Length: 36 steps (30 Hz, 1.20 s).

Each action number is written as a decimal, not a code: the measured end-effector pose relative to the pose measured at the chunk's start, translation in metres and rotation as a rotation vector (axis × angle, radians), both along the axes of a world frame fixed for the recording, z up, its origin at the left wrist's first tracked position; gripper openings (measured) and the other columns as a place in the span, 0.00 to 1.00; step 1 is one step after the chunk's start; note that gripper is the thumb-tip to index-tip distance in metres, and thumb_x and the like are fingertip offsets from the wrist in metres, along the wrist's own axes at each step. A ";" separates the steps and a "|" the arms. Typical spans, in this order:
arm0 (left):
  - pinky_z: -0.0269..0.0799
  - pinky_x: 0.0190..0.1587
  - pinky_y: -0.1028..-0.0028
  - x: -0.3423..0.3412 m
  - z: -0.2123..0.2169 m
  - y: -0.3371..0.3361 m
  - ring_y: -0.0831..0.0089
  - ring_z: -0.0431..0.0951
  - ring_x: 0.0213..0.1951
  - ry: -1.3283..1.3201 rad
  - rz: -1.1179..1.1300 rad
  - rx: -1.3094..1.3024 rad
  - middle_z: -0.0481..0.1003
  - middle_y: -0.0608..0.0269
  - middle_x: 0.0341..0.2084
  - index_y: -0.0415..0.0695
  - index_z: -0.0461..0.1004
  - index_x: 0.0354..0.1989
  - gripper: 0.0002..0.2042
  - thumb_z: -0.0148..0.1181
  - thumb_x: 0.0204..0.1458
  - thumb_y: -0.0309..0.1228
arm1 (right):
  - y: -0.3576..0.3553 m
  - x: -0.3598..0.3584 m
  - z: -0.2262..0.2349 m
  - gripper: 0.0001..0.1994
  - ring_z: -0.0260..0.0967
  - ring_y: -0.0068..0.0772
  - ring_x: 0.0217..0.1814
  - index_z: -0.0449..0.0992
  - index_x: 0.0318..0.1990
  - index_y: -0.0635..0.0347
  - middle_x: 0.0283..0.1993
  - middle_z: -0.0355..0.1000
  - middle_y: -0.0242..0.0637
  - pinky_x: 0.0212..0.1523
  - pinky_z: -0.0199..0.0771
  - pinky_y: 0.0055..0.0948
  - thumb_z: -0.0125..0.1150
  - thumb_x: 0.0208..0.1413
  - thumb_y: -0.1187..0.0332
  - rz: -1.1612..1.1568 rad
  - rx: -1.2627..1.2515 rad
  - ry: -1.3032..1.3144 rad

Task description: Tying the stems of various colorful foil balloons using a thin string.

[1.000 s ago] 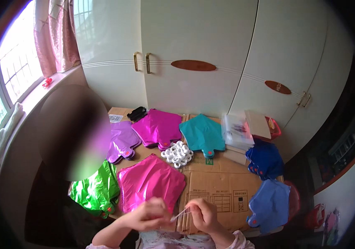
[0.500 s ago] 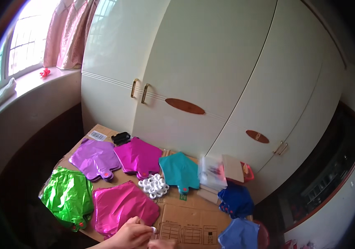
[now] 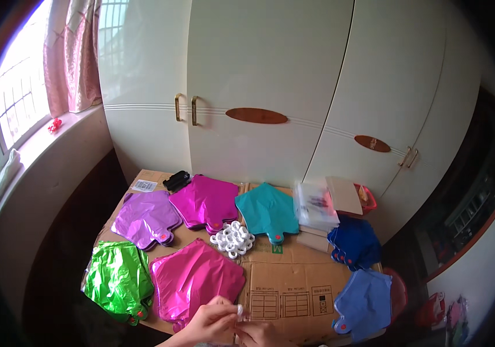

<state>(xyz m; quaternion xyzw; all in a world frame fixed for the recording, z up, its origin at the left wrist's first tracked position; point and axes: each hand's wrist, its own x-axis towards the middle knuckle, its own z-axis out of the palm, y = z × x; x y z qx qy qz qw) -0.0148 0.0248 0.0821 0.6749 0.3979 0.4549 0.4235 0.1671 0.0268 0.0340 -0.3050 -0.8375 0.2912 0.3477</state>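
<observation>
Low in the view, my left hand (image 3: 215, 321) pinches a small white ring-shaped roll (image 3: 240, 311) between thumb and fingertips. Just to its right, my right hand (image 3: 256, 333) is closed, its fingertips close under the roll; what it grips is too small to make out. Both hands are over the cardboard, at the lower edge of a stack of flat pink foil balloons (image 3: 198, 280). Beyond the hands lies a pile of similar white rolls (image 3: 233, 239), some with visible holes.
Around the cardboard-covered table (image 3: 288, 274) lie flat foil balloons: green (image 3: 117, 277), lilac (image 3: 146, 217), magenta (image 3: 207, 199), teal (image 3: 267, 211), dark blue (image 3: 356, 240) and light blue (image 3: 366, 301). Clear plastic packs (image 3: 314, 203) and a black object (image 3: 177, 181) sit near the cabinet (image 3: 259, 63).
The view has tilted and shifted, so the table sits higher and straighter. My right hand has come up into view beside the left, which still holds the white roll.
</observation>
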 end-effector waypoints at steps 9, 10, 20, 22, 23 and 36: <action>0.66 0.34 0.75 0.000 -0.020 0.003 0.72 0.69 0.31 0.022 0.033 0.000 0.71 0.61 0.23 0.36 0.75 0.35 0.07 0.55 0.49 0.22 | 0.004 -0.002 0.015 0.04 0.71 0.41 0.23 0.74 0.32 0.60 0.22 0.70 0.41 0.21 0.68 0.33 0.55 0.53 0.71 -0.091 -0.021 0.063; 0.66 0.32 0.75 0.002 -0.018 0.006 0.71 0.70 0.29 0.193 0.084 0.100 0.71 0.60 0.24 0.36 0.76 0.36 0.08 0.55 0.48 0.23 | 0.009 0.001 0.018 0.04 0.71 0.41 0.23 0.74 0.32 0.60 0.22 0.70 0.41 0.21 0.68 0.33 0.55 0.52 0.71 -0.132 -0.024 0.090; 0.66 0.24 0.76 0.005 -0.021 0.015 0.76 0.72 0.23 0.253 0.011 -0.228 0.74 0.64 0.22 0.41 0.77 0.33 0.07 0.59 0.50 0.31 | 0.045 0.004 0.003 0.03 0.69 0.31 0.21 0.75 0.32 0.59 0.23 0.69 0.35 0.21 0.66 0.27 0.59 0.51 0.71 -0.215 -0.095 0.197; 0.67 0.27 0.77 0.006 -0.023 0.014 0.77 0.73 0.25 -0.127 -0.042 -0.441 0.75 0.64 0.25 0.38 0.76 0.34 0.07 0.57 0.52 0.28 | 0.046 0.002 -0.003 0.03 0.67 0.25 0.22 0.75 0.34 0.61 0.24 0.68 0.35 0.22 0.65 0.24 0.58 0.52 0.73 -0.166 -0.186 0.285; 0.68 0.29 0.78 0.007 -0.025 0.014 0.78 0.73 0.27 -0.317 -0.066 -0.542 0.75 0.64 0.27 0.37 0.76 0.34 0.06 0.56 0.53 0.26 | 0.044 0.000 -0.002 0.04 0.67 0.25 0.22 0.75 0.34 0.62 0.24 0.68 0.35 0.23 0.65 0.23 0.58 0.52 0.73 -0.143 -0.246 0.337; 0.66 0.50 0.72 0.013 -0.049 0.021 0.71 0.73 0.46 -0.731 0.019 -0.509 0.74 0.56 0.40 0.34 0.71 0.45 0.11 0.51 0.54 0.22 | 0.025 0.007 0.012 0.08 0.69 0.31 0.31 0.73 0.37 0.61 0.34 0.69 0.36 0.30 0.68 0.27 0.61 0.49 0.73 -0.221 -0.077 0.312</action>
